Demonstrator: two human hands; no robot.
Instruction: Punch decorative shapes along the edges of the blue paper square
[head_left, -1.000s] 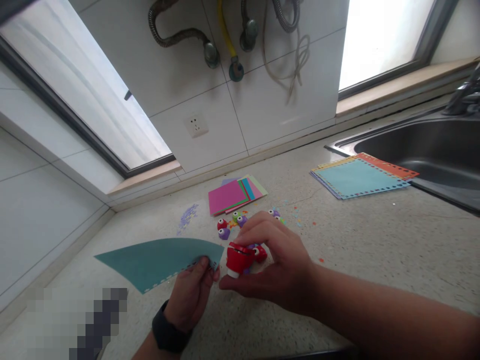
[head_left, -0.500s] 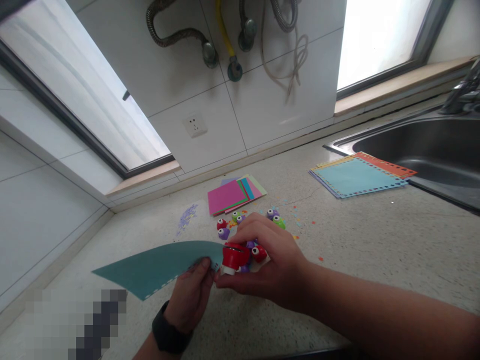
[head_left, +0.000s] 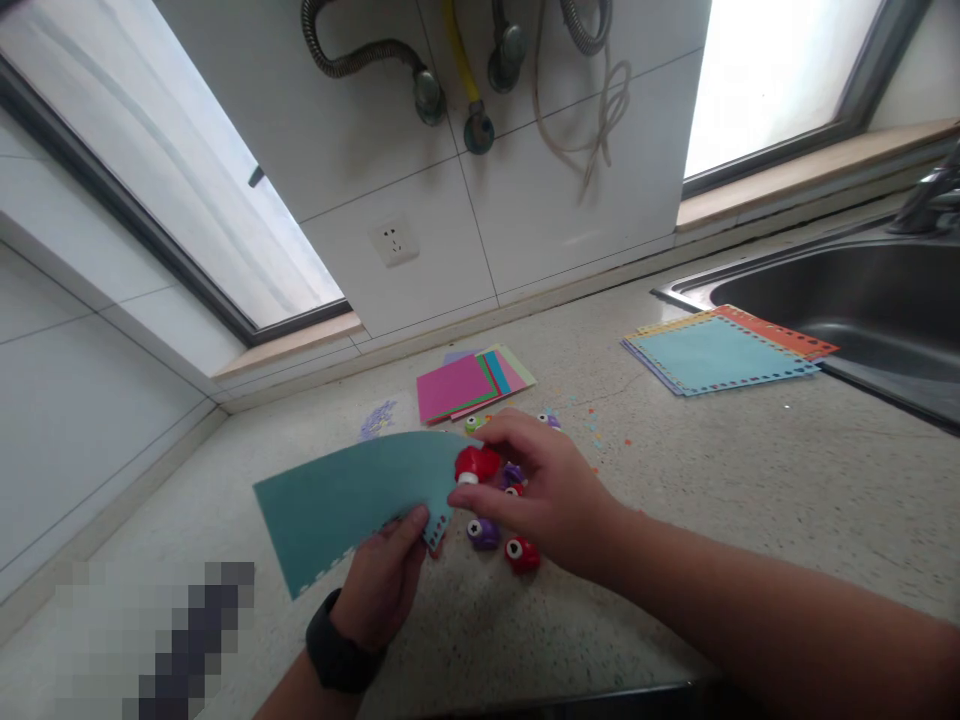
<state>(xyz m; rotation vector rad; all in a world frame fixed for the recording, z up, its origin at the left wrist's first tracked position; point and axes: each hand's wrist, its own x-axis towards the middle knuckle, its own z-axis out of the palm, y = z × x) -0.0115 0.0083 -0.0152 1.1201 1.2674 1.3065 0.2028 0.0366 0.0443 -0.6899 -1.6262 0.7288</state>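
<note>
Between thumb and fingers, my left hand [head_left: 394, 570] grips a teal sheet of paper [head_left: 337, 500] by its near edge, where a row of small punched holes shows. My right hand [head_left: 536, 470] is closed round a red craft punch [head_left: 476, 463] at the sheet's right edge. Whether the paper sits inside its slot I cannot tell. Below my right hand, a purple craft punch [head_left: 482, 533] and another red craft punch [head_left: 523, 553] lie on the counter. More punches, purple and green, are partly hidden behind my fingers.
A stack of coloured paper [head_left: 454, 388] lies near the wall. Punched sheets [head_left: 720, 355] rest beside the steel sink [head_left: 825, 300] at the right. Purple paper bits [head_left: 377, 420] and other scraps [head_left: 592, 430] are scattered on the counter [head_left: 712, 480].
My right hand and the red punch have moved up along the sheet's right edge. The paper has shifted right and turned, and punched holes now show at its near right corner.
</note>
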